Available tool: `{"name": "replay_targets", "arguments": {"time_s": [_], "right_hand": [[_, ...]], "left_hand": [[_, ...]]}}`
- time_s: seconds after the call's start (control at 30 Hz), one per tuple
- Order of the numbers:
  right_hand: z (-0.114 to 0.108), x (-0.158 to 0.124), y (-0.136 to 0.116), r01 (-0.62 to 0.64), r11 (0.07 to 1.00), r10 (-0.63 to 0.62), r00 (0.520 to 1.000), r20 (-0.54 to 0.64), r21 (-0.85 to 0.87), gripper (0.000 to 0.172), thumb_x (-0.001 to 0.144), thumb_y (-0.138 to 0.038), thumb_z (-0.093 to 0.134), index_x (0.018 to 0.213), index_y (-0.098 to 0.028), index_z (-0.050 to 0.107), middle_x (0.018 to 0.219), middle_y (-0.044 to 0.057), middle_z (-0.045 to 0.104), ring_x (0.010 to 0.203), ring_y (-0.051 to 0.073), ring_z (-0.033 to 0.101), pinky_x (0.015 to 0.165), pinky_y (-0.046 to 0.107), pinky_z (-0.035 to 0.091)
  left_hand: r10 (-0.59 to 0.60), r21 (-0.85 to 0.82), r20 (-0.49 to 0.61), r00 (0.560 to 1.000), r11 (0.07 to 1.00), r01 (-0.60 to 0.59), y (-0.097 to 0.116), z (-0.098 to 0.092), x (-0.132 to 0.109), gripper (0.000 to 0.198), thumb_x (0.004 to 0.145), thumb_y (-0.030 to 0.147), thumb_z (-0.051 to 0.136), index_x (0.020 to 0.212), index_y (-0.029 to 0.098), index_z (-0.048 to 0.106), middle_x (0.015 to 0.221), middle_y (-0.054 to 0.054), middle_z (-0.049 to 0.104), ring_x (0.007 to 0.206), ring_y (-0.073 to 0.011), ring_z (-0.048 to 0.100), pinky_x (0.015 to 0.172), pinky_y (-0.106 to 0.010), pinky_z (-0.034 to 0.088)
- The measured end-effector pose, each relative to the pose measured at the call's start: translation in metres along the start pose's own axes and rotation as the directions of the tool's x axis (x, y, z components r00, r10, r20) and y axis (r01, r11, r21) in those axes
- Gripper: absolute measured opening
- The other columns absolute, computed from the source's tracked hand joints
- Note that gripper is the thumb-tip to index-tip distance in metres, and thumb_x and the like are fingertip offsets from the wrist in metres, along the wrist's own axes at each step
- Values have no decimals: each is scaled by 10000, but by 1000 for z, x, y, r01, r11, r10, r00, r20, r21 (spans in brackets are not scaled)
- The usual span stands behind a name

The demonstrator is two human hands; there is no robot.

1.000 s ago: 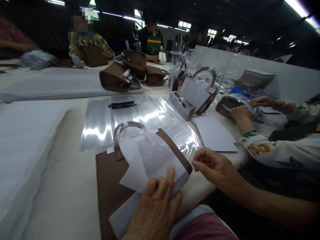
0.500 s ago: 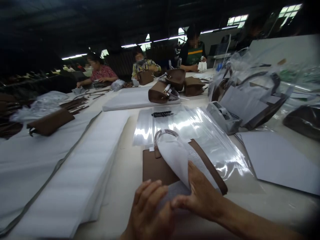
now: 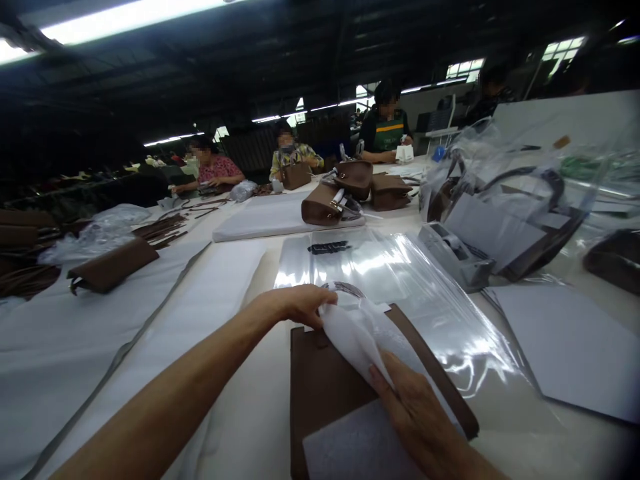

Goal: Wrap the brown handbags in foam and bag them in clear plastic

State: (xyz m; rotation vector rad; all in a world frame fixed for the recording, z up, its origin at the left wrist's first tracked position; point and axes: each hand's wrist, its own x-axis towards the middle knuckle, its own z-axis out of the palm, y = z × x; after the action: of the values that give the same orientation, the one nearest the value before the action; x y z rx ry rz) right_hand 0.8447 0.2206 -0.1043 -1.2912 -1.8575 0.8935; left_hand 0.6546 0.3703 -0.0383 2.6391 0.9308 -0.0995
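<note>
A brown handbag (image 3: 320,387) lies flat on the table in front of me. A thin white foam sheet (image 3: 353,333) is folded up over its upper part, beside the wrapped handle (image 3: 345,288). My left hand (image 3: 306,305) reaches across the bag and pinches the sheet's upper edge close to the handle. Lower down, my right hand (image 3: 415,400) grips the sheet's side edge, thumb in front, with some fingers hidden. Another pale sheet (image 3: 357,440) covers the bag's lower part.
Clear plastic bags (image 3: 430,280) lie beyond the handbag, with a grey tape dispenser (image 3: 455,257) at their right. Foam sheets (image 3: 220,273) are stacked on the left. More brown bags (image 3: 323,203) stand further back. White boards (image 3: 565,340) lie right. Several people work across the table.
My left hand has moved from the near edge up to the foam sheet by the handle and closed there. My right hand has stayed on the sheet. The view has tilted up slightly.
</note>
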Motion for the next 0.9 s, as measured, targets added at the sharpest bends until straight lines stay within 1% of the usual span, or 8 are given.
{"name": "replay_targets", "arguments": {"time_s": [0.1,0.2,0.33,0.43,0.53,0.67,0.8,0.9], "right_hand": [[-2,1,6,1,999,0,1000,-16,37,415,919,-307,305,1326,-252,358,1310,34,440,1231,175,384,1025,320,355],[2,-1,15,186,982,-187,982,-42,-12,469,899,-278,335,1366,-252,293,1385,32,335,1278,192,306,1040,341,331],[15,-2,31,500,844,-505,863,26,-196,510,896,-286,338,1393,-247,229,1390,57,316,1278,226,299,1046,388,301],[14,0,32,641,740,-629,767,130,-203,515,898,-303,336,1390,-193,232,1309,72,432,1232,200,379,1074,404,231],[4,1,25,599,787,-580,800,156,-149,524,857,-216,396,1365,-170,277,1288,67,462,1224,179,394,1086,402,219],[-3,-5,16,516,847,-496,854,156,-131,519,847,-157,401,1353,-210,299,1316,40,434,1256,164,344,1080,376,261],[5,-4,9,403,900,-383,913,139,-168,517,853,-144,390,1353,-230,295,1343,45,401,1259,180,342,1056,396,303],[12,7,-1,359,903,-341,933,114,-235,593,808,-95,394,1373,-220,268,1383,72,333,1257,211,343,1004,433,360]], "left_hand": [[27,62,-65,997,998,-23,-1,10,-2,80,670,168,604,735,199,570,707,26,582,640,-137,532,614,-225,406],[-43,120,-260,965,990,76,3,35,-4,111,760,108,433,704,161,514,714,-36,543,656,-166,500,660,-301,407],[-102,84,-418,903,985,151,13,59,-20,224,819,120,327,639,169,451,707,-63,521,709,-173,501,701,-332,429],[-108,-82,-450,887,993,79,31,65,-53,63,801,148,440,807,175,497,923,-75,564,928,-176,522,817,-313,441],[-316,-295,-534,784,939,178,67,80,-96,205,809,197,483,1011,185,450,1161,-110,486,1130,-202,440,938,-362,394],[-488,-356,-483,727,868,345,123,123,-134,297,792,462,517,849,178,449,1329,-170,329,1260,-307,287,966,-449,364],[-591,-460,-411,694,792,402,147,140,-136,131,840,279,479,762,179,449,1399,-158,260,1257,-264,320,936,-388,404],[-622,-592,-407,669,737,326,143,129,-128,127,858,248,451,750,186,475,1303,-115,418,1196,-215,407,931,-336,406]]}}
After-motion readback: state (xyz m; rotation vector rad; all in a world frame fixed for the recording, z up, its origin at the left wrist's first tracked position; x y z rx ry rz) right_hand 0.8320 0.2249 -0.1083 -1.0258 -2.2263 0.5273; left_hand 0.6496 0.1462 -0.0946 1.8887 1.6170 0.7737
